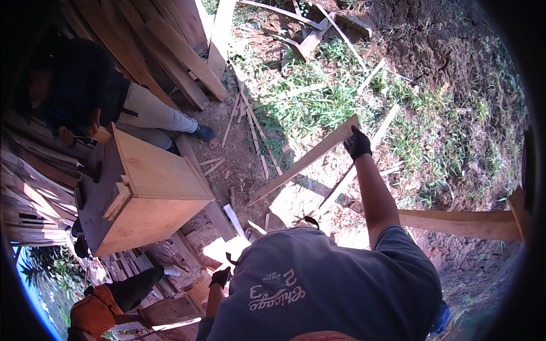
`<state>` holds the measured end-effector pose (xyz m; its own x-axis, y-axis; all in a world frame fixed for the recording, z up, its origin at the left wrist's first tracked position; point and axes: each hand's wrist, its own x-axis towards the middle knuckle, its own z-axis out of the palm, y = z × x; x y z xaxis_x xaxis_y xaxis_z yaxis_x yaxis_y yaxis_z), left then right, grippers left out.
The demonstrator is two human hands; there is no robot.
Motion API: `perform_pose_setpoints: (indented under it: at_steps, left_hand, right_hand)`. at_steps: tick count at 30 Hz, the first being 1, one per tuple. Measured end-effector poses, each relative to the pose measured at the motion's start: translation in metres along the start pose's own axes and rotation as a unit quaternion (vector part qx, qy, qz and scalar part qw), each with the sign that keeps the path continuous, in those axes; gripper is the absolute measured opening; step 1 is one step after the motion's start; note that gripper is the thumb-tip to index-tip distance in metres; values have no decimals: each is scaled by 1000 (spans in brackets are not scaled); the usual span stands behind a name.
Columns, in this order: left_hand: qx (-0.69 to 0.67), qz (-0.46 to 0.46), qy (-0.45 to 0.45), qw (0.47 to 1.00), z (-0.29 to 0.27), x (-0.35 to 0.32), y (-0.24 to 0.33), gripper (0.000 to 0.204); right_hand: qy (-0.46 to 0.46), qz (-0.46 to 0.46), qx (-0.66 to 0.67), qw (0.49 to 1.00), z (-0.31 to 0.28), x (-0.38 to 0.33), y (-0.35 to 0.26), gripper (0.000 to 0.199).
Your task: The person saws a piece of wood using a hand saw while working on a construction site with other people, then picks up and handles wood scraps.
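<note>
My right hand (358,143), in a black glove, is stretched out ahead and closed around the far end of a long narrow wooden board (307,162). The board slants down to the left, its other end above the wood-littered ground. My left hand (220,277), also in a dark glove, is low at my left side near some reddish-brown boards (170,310). Its fingers are too small and dark to make out, and so is anything in them.
Left stands a box-like wooden cabinet (162,165), where a person in dark clothing (79,85) handles a small wood block (102,135). Another person in orange (94,310) is lower left. Planks (182,57) lean behind; offcuts and sticks (256,136) litter dirt and grass (341,68).
</note>
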<state>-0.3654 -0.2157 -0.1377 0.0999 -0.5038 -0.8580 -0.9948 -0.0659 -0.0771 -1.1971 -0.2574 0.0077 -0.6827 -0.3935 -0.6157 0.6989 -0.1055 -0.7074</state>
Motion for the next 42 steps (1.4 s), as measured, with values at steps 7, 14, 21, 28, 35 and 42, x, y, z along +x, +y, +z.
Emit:
perform_pose_setpoints:
  at_steps: [7,14,21,28,35,42]
  left_hand:
    - [141,213,82,963,-5,-60,28,39]
    - [28,209,96,973,32,-63,9,51]
    - [-116,69,123,983,43,-116,7,61]
    - [-255,-165,417,857,40,-199,0,51]
    - [-232,-323,448,801,43,-197,-58,68]
    - [-307,-325,472,760,27,-151,-101,77]
  right_hand:
    - [-136,-40,-32,989,-26,86,-6,45]
    - [-197,105,-418,881,-43,36,94,43]
    - [-314,249,-827,394,-214,-28,156,56]
    - [-266,98,-946,156,-237,63,106,43]
    - [-301,-111,-837,444,-94,92,124,39]
    - [-383,-152,-833,369,-7,7,175,41]
